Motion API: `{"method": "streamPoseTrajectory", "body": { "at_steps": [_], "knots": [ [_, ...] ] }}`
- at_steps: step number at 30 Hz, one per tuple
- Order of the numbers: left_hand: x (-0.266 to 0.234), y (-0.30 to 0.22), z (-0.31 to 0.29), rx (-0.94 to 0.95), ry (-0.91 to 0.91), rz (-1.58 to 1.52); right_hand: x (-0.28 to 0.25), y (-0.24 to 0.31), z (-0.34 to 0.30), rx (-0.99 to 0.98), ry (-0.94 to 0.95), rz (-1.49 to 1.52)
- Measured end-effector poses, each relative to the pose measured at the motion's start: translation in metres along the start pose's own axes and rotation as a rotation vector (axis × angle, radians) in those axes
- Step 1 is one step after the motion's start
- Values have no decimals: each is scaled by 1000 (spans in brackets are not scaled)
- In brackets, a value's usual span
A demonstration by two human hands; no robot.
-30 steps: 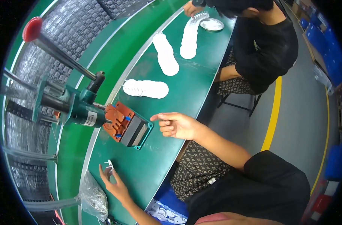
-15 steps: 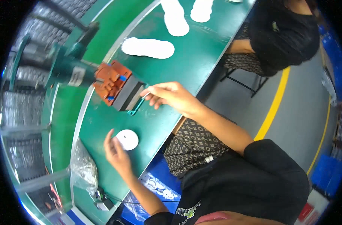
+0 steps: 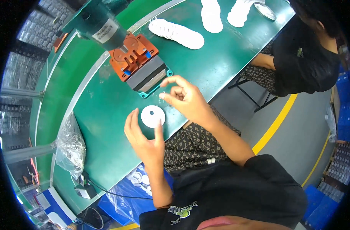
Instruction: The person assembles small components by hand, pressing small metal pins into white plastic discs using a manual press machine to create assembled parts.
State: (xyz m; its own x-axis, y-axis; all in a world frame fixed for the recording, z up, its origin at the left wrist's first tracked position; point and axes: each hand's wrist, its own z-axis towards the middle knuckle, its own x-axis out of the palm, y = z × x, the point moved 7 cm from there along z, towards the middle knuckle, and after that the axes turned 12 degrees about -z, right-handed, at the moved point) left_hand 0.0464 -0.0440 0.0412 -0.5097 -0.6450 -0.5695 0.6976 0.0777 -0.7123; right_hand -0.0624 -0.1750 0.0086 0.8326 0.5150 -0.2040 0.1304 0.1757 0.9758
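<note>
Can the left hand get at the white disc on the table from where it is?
Probably yes. The left hand is open right beside the white disc, thumb at its edge, and nothing lies between them. The right hand hovers above and apart, pinching something too small to tell.

Left hand [image 3: 144, 140] spread open, palm up; right hand [image 3: 184, 97] raised, fingers pinched together.
</note>
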Motion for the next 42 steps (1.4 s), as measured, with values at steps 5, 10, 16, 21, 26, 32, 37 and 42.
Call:
{"method": "streamPoseTrajectory", "body": {
  "at_steps": [5,10,16,21,26,32,37,42],
  "knots": [
    [10,2,-3,-1,-8,93,4,-1,-4,23,-3,-44],
    [9,1,-7,-7,19,64,5,5,-7,-17,34,-34],
    [9,1,-8,-1,5,-29,12,8,-15,-77,12,-15],
    [8,-1,-7,6,2,-39,13,27,-29,-461,-251,-368],
    [12,-1,-8,31,-4,-21,12,27,-31,-524,-292,-448],
    [9,-3,-8,8,1,-50,13,31,-34,-560,-291,-479],
    [7,-1,-7,10,-1,-49,19,36,-35,-629,-256,-601],
    [10,-2,-7,69,4,-91,19,37,-41,-726,-320,-675]
  ]
}}
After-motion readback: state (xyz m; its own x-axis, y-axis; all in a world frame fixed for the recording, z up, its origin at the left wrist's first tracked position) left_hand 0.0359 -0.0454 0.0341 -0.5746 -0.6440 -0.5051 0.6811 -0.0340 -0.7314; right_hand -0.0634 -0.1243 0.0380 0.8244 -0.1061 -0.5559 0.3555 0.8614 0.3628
